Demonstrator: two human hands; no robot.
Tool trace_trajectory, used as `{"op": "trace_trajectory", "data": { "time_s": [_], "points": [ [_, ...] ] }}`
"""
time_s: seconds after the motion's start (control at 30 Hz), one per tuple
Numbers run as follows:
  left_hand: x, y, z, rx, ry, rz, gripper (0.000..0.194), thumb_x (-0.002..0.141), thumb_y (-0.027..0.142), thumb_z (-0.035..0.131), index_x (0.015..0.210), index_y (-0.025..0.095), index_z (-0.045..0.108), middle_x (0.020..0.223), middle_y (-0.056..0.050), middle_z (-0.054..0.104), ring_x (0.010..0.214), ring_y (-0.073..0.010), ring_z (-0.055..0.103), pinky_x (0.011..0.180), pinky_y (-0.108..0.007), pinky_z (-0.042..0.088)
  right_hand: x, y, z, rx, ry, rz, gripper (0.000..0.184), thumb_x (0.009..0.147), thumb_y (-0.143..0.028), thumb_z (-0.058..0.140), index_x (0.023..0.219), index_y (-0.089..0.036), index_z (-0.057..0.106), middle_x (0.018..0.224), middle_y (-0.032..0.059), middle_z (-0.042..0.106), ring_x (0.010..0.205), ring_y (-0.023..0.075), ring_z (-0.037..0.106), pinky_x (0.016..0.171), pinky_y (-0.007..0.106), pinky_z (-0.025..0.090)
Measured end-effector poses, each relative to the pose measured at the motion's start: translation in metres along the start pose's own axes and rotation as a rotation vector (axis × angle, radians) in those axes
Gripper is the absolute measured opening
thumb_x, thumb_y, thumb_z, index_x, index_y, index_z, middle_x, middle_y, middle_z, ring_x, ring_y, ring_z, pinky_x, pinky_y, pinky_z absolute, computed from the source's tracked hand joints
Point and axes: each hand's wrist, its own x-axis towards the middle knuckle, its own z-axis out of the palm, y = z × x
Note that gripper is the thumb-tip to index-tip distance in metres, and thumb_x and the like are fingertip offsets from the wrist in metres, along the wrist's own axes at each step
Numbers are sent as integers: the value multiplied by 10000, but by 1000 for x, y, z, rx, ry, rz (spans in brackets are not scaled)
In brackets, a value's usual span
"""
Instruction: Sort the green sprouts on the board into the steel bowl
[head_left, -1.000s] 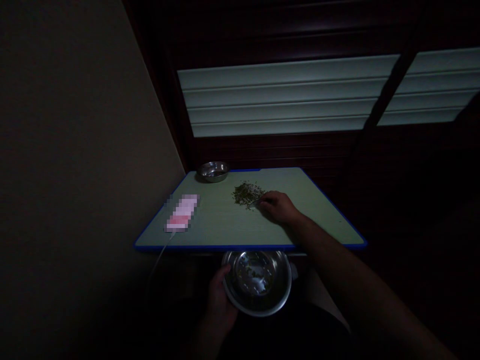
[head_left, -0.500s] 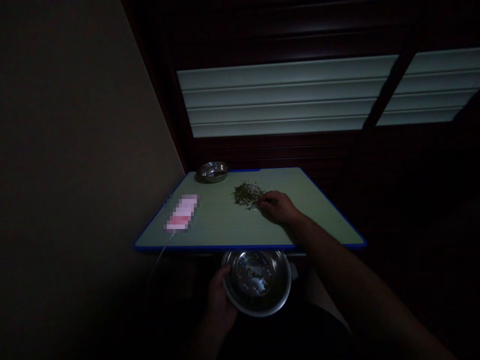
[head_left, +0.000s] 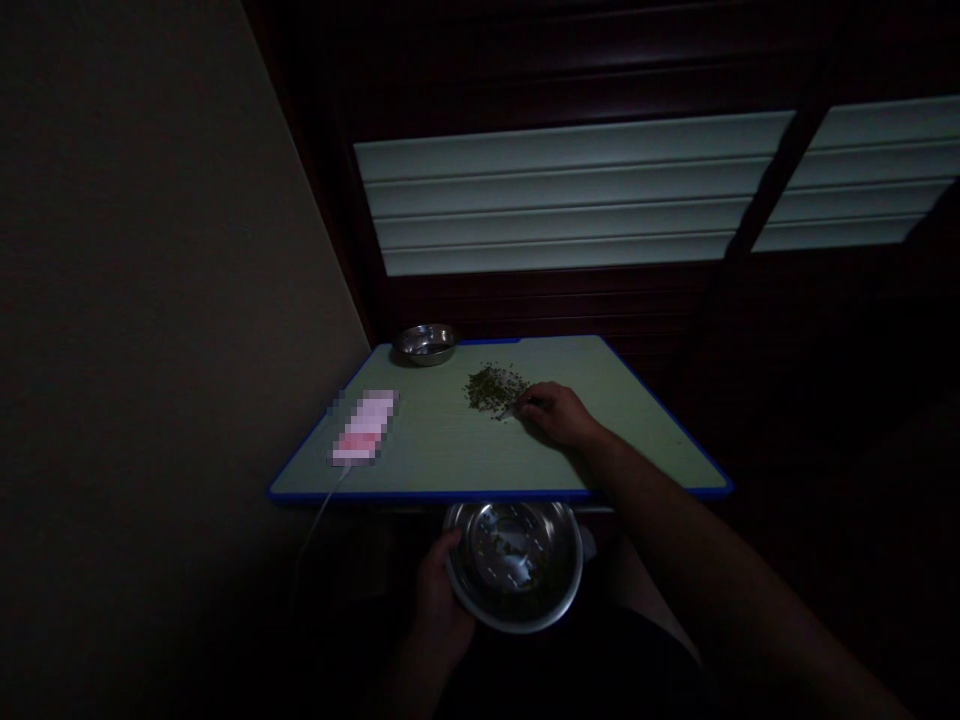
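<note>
In the head view my left hand [head_left: 441, 595] grips the left side of a steel bowl [head_left: 564, 600], its thumb over the rim. The bowl is tilted toward me just below the table's front edge, with small bits scattered inside. My right hand [head_left: 556, 412] rests low over the table, fingers closed in a pinch. From its fingertips sticks a small, thin, pale piece [head_left: 508, 411] whose kind I cannot make out. That piece touches the near right side of a loose pile of small greenish-brown grains [head_left: 491, 386].
A low table [head_left: 427, 440] with a blue edge carries it all. At its back left stands a smaller steel bowl [head_left: 426, 345] with something dark inside. A blurred-out pink phone-like device [head_left: 365, 425] lies at left, its white cable [head_left: 321, 515] hanging over the front edge.
Almost nothing differs. Both hands keep their places, and the pale piece at my right fingertips has shifted very slightly at the pile's edge.
</note>
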Motion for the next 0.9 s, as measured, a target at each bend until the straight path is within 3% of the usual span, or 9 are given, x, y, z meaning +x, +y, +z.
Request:
{"op": "trace_trajectory", "data": {
  "time_s": [0.37, 0.9],
  "points": [
    [2, -1, -1, 11, -27, -1, 214, 751, 234, 593, 890, 110, 698, 758, -94, 745, 755, -259, 696, 753, -394, 537, 1, -1, 1, -24, 19, -20, 126, 787, -195, 620, 855, -212, 725, 859, 46, 714, 830, 185, 604, 786, 309, 437],
    [3, -2, -3, 0, -23, -15, 191, 758, 236, 596, 847, 101, 698, 751, -100, 745, 700, -229, 690, 716, -352, 537, 4, -1, 6, -42, 19, -73, 103, 798, -197, 634, 846, -215, 723, 863, 42, 721, 822, 174, 605, 789, 300, 429]
  ]
}}
